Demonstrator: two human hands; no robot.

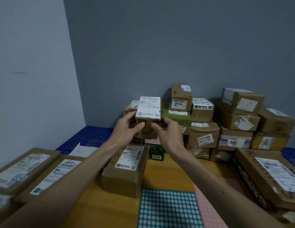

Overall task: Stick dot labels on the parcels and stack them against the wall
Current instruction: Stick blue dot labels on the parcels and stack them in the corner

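— Why do we have the parcel [148, 116] up in both hands instead of on the table [168, 170]?

— It looks ready to go. A blue dot [160, 111] sits at the right edge of its white label, so we judge the sticking done and the stacking in hand. We hold it level, label up, clear of the table, in front of the left end of the stack [204, 129] at the wall [176, 46].

— Why that end?

— The pile looks lower there than in the middle. A small box wants a flat top under it, so we guess it goes there. We can't see the landing spot, because the parcel hides it.

— How are our hands set?

— Both arms reach forward, with the forearms converging. The left hand [127, 130] grasps the parcel's left side, thumb pressed on the near face. The right hand [168, 134] grasps the right side, thumb in front too and fingers curled round behind. Neither hand is slack.

— What lies on the table?

— The dot sheet [168, 209] is close to us, within reach for the next label, and a pink sheet [207, 209] lies just beside it. A box [125, 171] stands between the sheet and the stack. It seems to bear a blue spot at its right edge too. Flat parcels [28, 168] lie on our left and a long parcel [267, 175] on our right.
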